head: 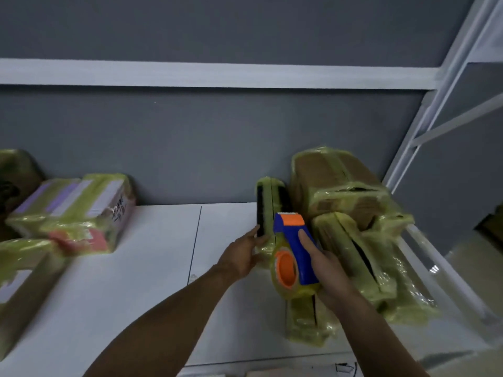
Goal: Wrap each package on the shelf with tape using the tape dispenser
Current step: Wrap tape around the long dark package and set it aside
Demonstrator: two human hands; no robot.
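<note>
My right hand (324, 265) grips a blue and orange tape dispenser (292, 251) loaded with a yellowish tape roll, its blade end pointing away from me. The dispenser hovers over a narrow dark package (268, 202) wrapped in yellow-green tape that stands on edge on the white shelf (130, 281). My left hand (245, 254) touches that package's left side with straight fingers. Right of it lie two taped packages: a long flat one (353, 257) and a bulky brown one (334, 183) against the wall.
Taped packages sit at the left: one with handwriting (79, 210) and another at the near left edge (21, 284). A grey wall stands behind the shelf. White shelf uprights (424, 137) rise at the right.
</note>
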